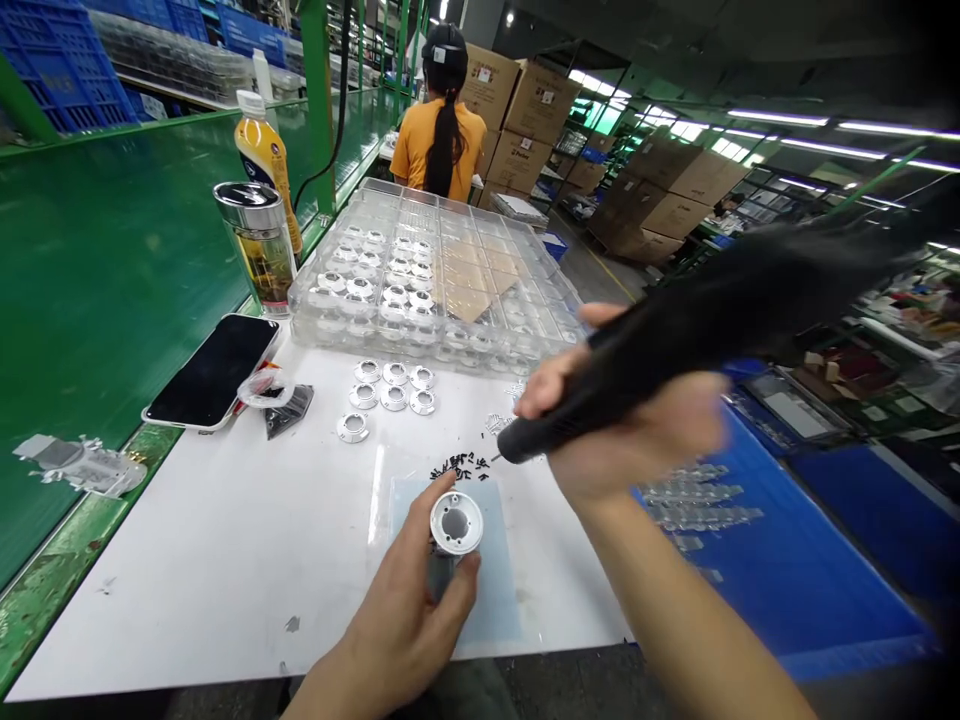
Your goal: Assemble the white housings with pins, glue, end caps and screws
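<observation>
My left hand point(405, 595) grips a small round white housing point(457, 522) between thumb and fingers, its open ring face turned up and small holes showing inside. My right hand point(637, 430), smeared by motion, is wrapped round a black electric screwdriver point(645, 340). The tool's thin bit points down and left, close to a scatter of small black screws point(459, 465). Under the housing lies a pale blue sheet point(495, 590). Several silver ring-shaped parts point(394, 397) are laid out on the white tabletop beyond my left hand.
A clear compartment tray point(480, 335) with more rings stands behind. To the left are a phone point(214, 372), a tape roll point(266, 388), a tumbler point(259, 250) and a juice bottle point(266, 150). A blue surface point(780, 570) with clear parts lies right. A person in orange point(439, 130) sits ahead.
</observation>
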Motion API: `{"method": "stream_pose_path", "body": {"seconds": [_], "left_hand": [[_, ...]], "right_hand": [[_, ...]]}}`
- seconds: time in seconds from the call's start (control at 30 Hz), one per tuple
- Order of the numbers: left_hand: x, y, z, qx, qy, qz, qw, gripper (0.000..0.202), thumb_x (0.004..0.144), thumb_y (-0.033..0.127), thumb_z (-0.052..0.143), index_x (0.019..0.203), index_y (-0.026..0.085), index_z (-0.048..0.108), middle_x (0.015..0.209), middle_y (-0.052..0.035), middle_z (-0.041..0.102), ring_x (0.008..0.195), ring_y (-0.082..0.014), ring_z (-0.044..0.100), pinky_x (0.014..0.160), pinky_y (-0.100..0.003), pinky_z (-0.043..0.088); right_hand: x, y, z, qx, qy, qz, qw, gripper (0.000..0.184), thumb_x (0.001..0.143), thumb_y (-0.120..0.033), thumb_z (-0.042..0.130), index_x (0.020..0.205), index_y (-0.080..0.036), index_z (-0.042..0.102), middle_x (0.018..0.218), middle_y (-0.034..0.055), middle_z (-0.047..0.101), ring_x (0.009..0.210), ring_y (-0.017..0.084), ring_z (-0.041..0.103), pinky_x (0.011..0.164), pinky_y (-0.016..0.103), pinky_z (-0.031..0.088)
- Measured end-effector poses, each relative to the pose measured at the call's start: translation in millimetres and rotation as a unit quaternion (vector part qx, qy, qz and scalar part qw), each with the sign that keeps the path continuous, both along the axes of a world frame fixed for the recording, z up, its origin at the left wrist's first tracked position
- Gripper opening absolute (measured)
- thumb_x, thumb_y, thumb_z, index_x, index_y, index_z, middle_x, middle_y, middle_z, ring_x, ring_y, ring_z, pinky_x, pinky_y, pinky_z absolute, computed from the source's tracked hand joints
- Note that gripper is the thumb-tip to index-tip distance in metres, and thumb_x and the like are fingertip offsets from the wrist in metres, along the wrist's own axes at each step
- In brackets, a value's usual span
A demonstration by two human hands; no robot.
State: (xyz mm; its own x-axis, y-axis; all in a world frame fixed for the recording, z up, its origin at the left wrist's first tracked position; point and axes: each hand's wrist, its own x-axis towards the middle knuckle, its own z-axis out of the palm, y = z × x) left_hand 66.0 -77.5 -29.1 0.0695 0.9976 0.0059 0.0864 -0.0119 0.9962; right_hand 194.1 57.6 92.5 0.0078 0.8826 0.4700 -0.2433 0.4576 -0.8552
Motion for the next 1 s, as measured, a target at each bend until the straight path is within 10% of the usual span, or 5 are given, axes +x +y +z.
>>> {"method": "stream_pose_path", "body": {"seconds": [0.13,0.3,0.6,1.0], "left_hand": [[-1,8,3.6,0.002,-0.017,-0.007,1.0,0.036,0.096,0.026,0.065,0.132,0.031,0.057,0.133,-0.0032,0.066,0.126,-0.025,0.06,0.109,-0.037,0.045],[5,12,4.0,-0.014,-0.036,0.0,0.999,0.032,0.096,0.024,0.062,0.127,0.032,0.057,0.118,0.0006,0.069,0.109,-0.0206,0.064,0.094,-0.03,0.05],[6,23,20.1,-0.105,-0.041,0.199,0.973,0.024,0.082,0.034,0.078,0.093,0.024,0.059,0.078,0.0063,0.062,0.072,-0.0157,0.057,0.068,-0.027,0.047],[1,14,12.6,-0.034,-0.018,0.16,0.986,0.019,0.085,0.036,0.078,0.096,0.024,0.067,0.085,0.0039,0.072,0.074,-0.0156,0.061,0.068,-0.025,0.048]], "right_hand": [[-12,39,-49.4,0.042,-0.024,-0.031,0.998,0.05,0.086,-0.064,0.056,0.105,-0.02,0.068,0.054,-0.0011,0.063,0.044,0.018,0.054,0.044,0.031,0.04],[-9,63,-77.4,0.05,-0.024,-0.035,0.998,0.036,0.088,-0.056,0.059,0.096,-0.021,0.067,0.056,-0.0031,0.061,0.044,0.016,0.053,0.047,0.03,0.04],[-13,7,-20.4,0.011,0.015,0.053,0.998,0.055,0.086,-0.069,0.052,0.109,-0.023,0.07,0.053,-0.0009,0.062,0.042,0.019,0.053,0.041,0.032,0.044],[-16,-32,2.5,-0.007,0.034,0.212,0.977,0.054,0.087,-0.069,0.056,0.11,-0.023,0.074,0.053,0.0012,0.062,0.044,0.02,0.055,0.042,0.034,0.049]]}}
